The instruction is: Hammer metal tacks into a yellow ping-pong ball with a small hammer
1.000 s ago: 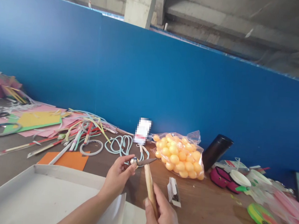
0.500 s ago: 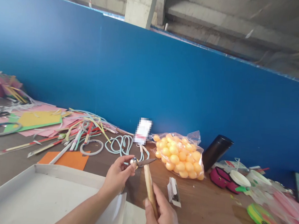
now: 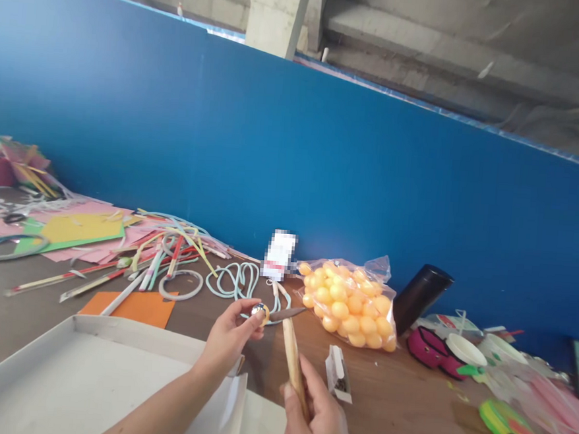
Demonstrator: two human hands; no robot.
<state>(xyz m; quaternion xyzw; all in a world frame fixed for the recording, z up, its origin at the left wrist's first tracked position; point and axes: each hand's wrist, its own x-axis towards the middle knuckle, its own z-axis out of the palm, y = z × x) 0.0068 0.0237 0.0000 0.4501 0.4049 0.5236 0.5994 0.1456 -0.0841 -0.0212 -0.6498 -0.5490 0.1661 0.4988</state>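
Observation:
A hammer with a pale wooden handle is held up in front of me, its head lying crosswise at the top. One end of the head is dark and tapers to a point; the other is round and shiny. Around that shiny end the fingers and thumb of my left hand are closed. My right hand grips the lower handle, thumb along its side. Below the hands lie a white tray and white sheet material. Right of the handle, a small open box holds small dark pieces.
A clear bag of orange balls rests against the blue partition, beside a leaning black bottle. Leftward are coloured paper, strips, orange paper and a looped cord. Rightward are white cups and a green tape measure.
The round end of the hammer has turned a little in my left fingers and shows a different shine. Both hands have otherwise hardly moved; the view has shifted slightly.

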